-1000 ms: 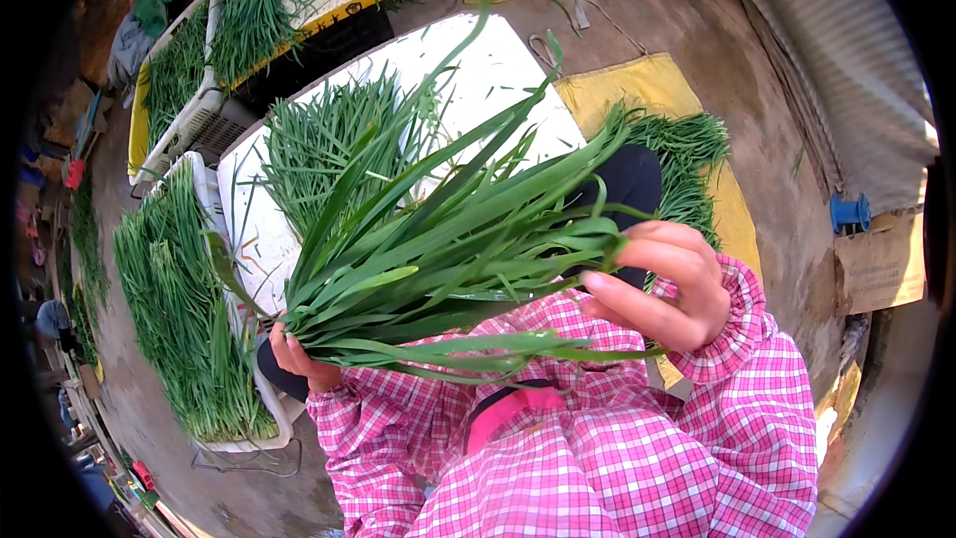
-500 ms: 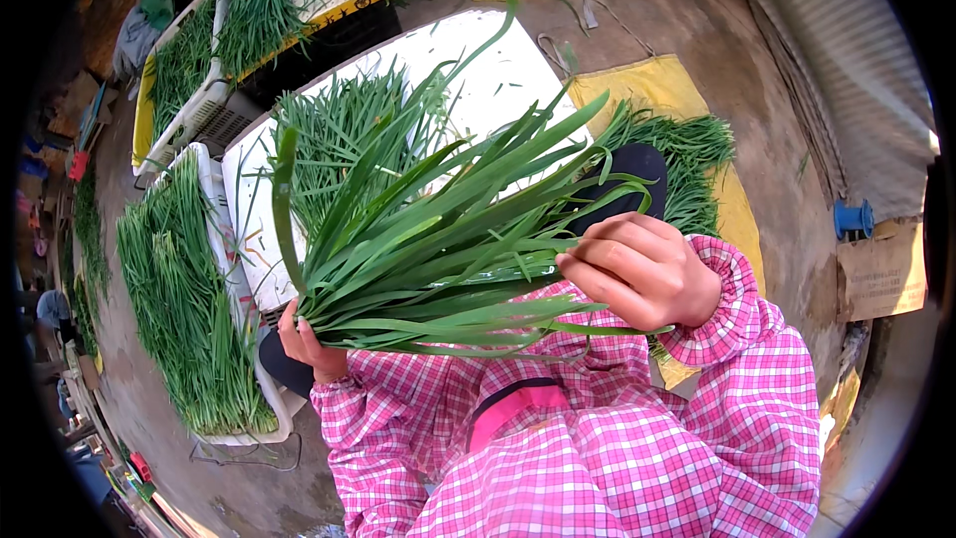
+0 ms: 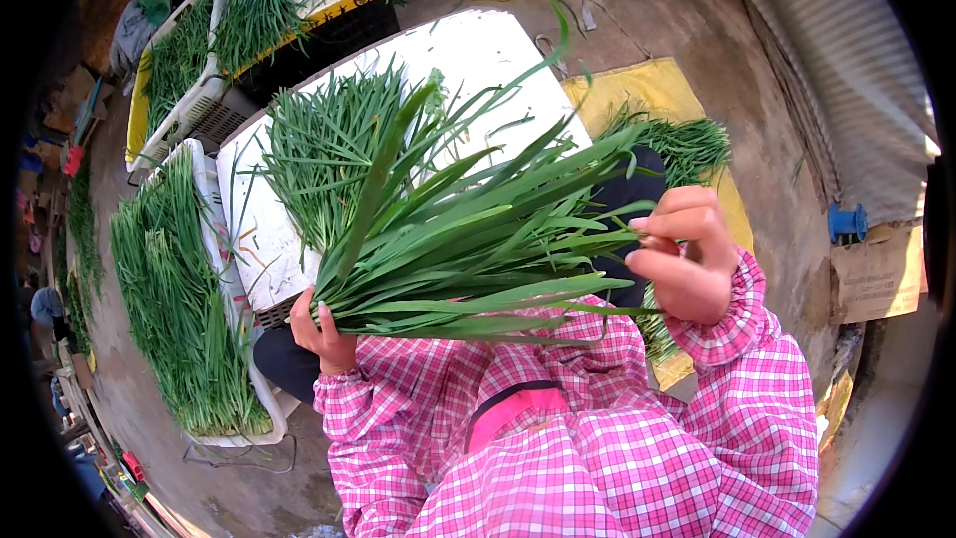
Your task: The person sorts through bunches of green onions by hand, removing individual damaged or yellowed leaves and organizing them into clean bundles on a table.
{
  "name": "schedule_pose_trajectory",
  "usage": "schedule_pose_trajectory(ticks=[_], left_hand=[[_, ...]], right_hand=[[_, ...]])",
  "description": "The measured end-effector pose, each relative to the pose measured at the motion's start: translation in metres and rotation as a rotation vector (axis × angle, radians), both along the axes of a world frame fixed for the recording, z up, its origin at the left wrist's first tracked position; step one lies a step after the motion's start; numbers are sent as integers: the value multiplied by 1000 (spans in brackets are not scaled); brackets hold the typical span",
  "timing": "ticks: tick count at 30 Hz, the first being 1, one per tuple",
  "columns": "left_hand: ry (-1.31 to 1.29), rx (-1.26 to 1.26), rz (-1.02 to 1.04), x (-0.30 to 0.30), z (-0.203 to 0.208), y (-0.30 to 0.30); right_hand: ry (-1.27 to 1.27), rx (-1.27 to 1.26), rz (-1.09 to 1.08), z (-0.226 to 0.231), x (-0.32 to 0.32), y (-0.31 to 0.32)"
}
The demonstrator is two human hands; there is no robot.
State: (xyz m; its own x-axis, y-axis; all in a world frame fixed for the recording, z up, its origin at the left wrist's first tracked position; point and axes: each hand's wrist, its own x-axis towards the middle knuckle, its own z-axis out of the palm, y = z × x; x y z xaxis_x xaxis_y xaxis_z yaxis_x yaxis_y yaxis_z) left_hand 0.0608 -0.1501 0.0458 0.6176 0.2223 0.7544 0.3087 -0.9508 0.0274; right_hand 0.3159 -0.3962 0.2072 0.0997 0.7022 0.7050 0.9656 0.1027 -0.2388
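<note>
A thick bunch of long flat green leaves (image 3: 468, 249) fans out in front of my chest, tips pointing up and right. My left hand (image 3: 327, 331) is shut around the stem end of the bunch at the lower left. My right hand (image 3: 682, 257) pinches a few leaf tips at the bunch's right side, fingers curled. Both sleeves are pink checked cloth. Behind the bunch lies a white board (image 3: 478, 60) with a loose pile of the same greens (image 3: 319, 139).
A white crate (image 3: 224, 299) at the left holds a long heap of greens (image 3: 174, 299). More greens fill crates at the top left (image 3: 214, 45). Yellow sheets (image 3: 647, 90) with greens (image 3: 687, 144) lie on the concrete floor at the right. A blue spool (image 3: 846, 222) sits by a corrugated wall.
My right hand has slid from the middle of the bunch out to the right and upward, drawing leaf tips with it. The bunch has tilted up a little; my left hand holds steady.
</note>
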Motion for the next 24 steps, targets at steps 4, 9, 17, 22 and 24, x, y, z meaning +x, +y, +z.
schedule_pose_trajectory(ticks=[4, 9, 17, 22, 24], left_hand=[[-3, 18, 7, -2, -2, 2], [-7, 28, 0, 0, -1, 0], [15, 12, 1, -1, -2, -1], [24, 25, -7, -2, -3, 0], [26, 30, -9, -2, -5, 1]], right_hand=[[278, -91, 52, 12, -1, -4], [200, -338, 166, 18, -11, 6], [221, -316, 152, 6, -18, 11], [103, -334, 20, 6, -21, 14], [48, -336, -44, 5, -24, 19]])
